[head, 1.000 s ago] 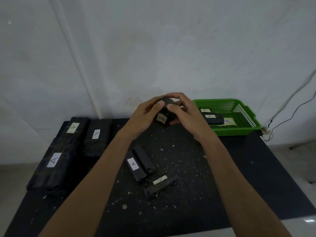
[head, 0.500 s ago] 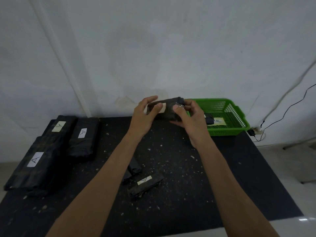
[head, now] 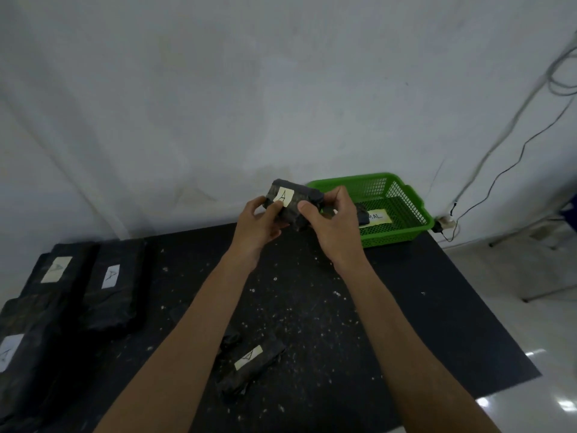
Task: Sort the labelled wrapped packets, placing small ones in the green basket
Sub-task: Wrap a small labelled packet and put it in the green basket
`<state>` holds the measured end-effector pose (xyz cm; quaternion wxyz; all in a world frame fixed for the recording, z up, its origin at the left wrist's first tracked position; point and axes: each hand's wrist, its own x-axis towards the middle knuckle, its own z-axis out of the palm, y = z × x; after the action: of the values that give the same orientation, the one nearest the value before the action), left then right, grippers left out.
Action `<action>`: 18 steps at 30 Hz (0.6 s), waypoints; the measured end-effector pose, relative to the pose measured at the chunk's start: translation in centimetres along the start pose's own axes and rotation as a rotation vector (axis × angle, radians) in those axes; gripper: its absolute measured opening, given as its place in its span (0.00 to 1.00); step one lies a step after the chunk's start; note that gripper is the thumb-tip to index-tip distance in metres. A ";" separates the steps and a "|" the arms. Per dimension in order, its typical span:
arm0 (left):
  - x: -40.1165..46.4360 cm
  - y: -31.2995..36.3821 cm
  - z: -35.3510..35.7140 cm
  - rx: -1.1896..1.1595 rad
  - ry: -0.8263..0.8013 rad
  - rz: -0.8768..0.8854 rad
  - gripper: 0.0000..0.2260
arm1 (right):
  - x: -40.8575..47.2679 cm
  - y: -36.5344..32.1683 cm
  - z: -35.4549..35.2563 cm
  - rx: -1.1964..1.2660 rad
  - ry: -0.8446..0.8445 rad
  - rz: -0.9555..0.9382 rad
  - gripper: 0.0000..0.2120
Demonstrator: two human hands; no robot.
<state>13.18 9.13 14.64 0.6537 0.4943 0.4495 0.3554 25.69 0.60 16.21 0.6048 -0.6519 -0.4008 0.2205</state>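
Observation:
Both hands hold a small black wrapped packet (head: 295,203) above the far middle of the black table (head: 406,307); its pale label marked "A" faces me. My left hand (head: 259,225) grips its left end, thumb beside the label. My right hand (head: 331,223) grips its right end. The green basket (head: 402,195) stands just right of the hands at the table's far right corner, with a dark packet and a white label inside. Another small labelled packet (head: 251,367) lies on the near middle of the table, and one more (head: 231,339) is partly hidden by my left forearm.
Three large black wrapped packets with labels lie at the table's left side (head: 109,285), (head: 56,270), (head: 18,354). White crumbs speckle the tabletop. A power adapter and cables (head: 446,221) hang by the wall right of the basket. A white wall stands behind the table.
The packet has been turned in my hands so its label faces me, and it has shifted slightly right toward the basket. My view has swung rightward.

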 end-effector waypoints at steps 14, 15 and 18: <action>8.2 -6.5 11.2 0.363 -0.138 0.012 0.23 | 7.6 12.9 -10.1 -0.176 -0.070 0.313 0.15; 8.9 -7.3 12.3 0.428 -0.150 0.018 0.24 | 8.5 13.9 -11.3 -0.178 -0.077 0.347 0.14; 10.7 -9.7 15.1 0.609 -0.134 -0.009 0.27 | 11.5 17.2 -14.7 -0.232 -0.103 0.385 0.14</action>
<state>31.19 11.44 4.36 0.5053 0.6876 0.4935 0.1680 48.08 1.58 4.40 0.4514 -0.7695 -0.3218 0.3171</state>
